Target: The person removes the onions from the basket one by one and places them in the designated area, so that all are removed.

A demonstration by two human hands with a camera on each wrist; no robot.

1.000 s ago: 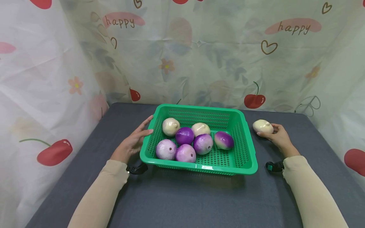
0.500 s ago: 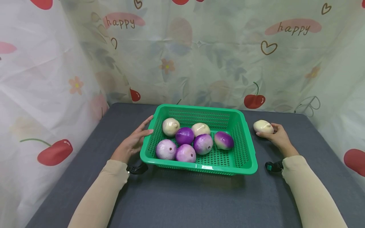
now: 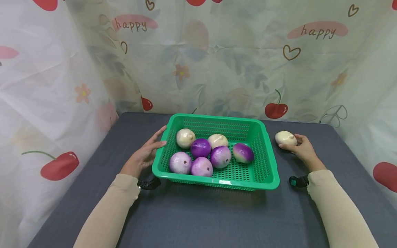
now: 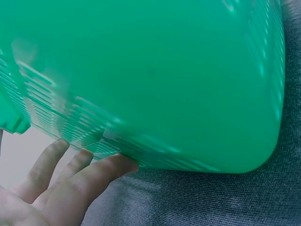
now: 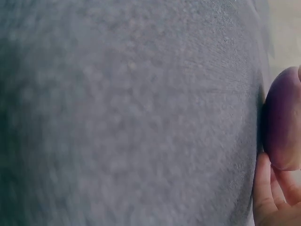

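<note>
A green plastic basket [image 3: 270,165] holds several purple and cream onions [image 3: 221,157]. My left hand [image 3: 143,156] rests against the basket's left side, its thumb at the rim and its fingers extended. Those fingertips touch the green wall low in the left wrist view. Right of the basket, my right hand [image 3: 304,150] holds a cream-topped onion [image 3: 285,137] between thumb and fingers, on the dark table. The right wrist view shows this onion's purple side [image 5: 280,120] at the right edge, with fingertips against it.
A dark grey cloth-covered table [image 3: 211,217] lies under everything. Behind and at both sides hangs a pale curtain [image 3: 217,62] printed with cherries, flowers and words. A black band [image 3: 299,181] sits by the right wrist, and another black band [image 3: 150,184] by the left.
</note>
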